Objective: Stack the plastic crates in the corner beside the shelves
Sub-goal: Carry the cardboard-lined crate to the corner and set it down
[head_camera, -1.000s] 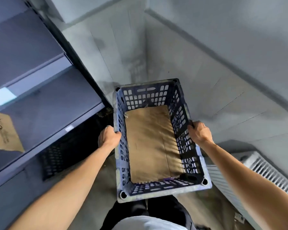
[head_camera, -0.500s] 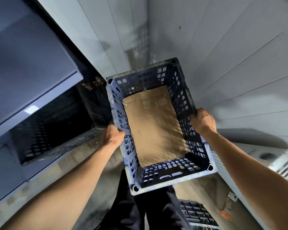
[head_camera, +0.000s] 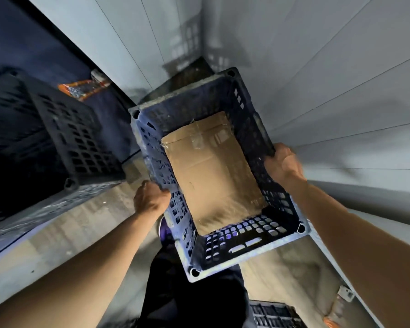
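In the head view, a blue plastic crate (head_camera: 242, 242) is held off the floor and tilted. The left hand (head_camera: 152, 200) grips its left rim and the right hand (head_camera: 282, 162) grips its right rim. A cardboard sheet (head_camera: 211, 171) lines its bottom. A black crate (head_camera: 76, 138) sits to the left of it, the wall corner (head_camera: 199, 31) lies beyond it, and another crate's edge (head_camera: 270, 313) shows below it.

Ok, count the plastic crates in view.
3. The blue crate, held at centre; a dark crate at the left; a third crate cut off at the bottom edge. Others may be hidden.
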`<state>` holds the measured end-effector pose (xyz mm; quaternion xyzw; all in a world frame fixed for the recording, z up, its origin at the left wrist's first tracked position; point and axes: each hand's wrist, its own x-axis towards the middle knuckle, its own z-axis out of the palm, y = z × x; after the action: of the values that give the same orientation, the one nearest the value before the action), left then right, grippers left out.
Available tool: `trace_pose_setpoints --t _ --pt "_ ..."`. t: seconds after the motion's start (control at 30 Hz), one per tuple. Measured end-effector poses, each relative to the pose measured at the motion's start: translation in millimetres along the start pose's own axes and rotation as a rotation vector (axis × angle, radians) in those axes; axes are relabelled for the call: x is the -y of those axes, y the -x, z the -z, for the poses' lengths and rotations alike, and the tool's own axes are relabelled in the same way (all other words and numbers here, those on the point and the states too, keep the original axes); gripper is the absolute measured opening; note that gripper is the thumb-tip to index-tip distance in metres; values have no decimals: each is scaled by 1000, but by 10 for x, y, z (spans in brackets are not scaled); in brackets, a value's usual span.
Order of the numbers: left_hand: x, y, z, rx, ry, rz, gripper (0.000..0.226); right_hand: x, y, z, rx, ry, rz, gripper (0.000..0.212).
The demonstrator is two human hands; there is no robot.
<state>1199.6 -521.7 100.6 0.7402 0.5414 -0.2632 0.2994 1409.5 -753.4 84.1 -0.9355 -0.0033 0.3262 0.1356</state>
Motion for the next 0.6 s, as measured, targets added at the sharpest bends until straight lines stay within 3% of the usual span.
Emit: trace_pose_setpoints --t 0.17,0.33,0.6 --pt "-92 -292 -340 20 21 27 16 -112 -434 -223 30 -49 -14 29" --pt "-251 -475 -618 69 51 62 25 -104 -684 -317 3 60 39 35" --pt "-461 -608 -1025 79 82 108 30 -122 -1051 -400 40 75 48 55"
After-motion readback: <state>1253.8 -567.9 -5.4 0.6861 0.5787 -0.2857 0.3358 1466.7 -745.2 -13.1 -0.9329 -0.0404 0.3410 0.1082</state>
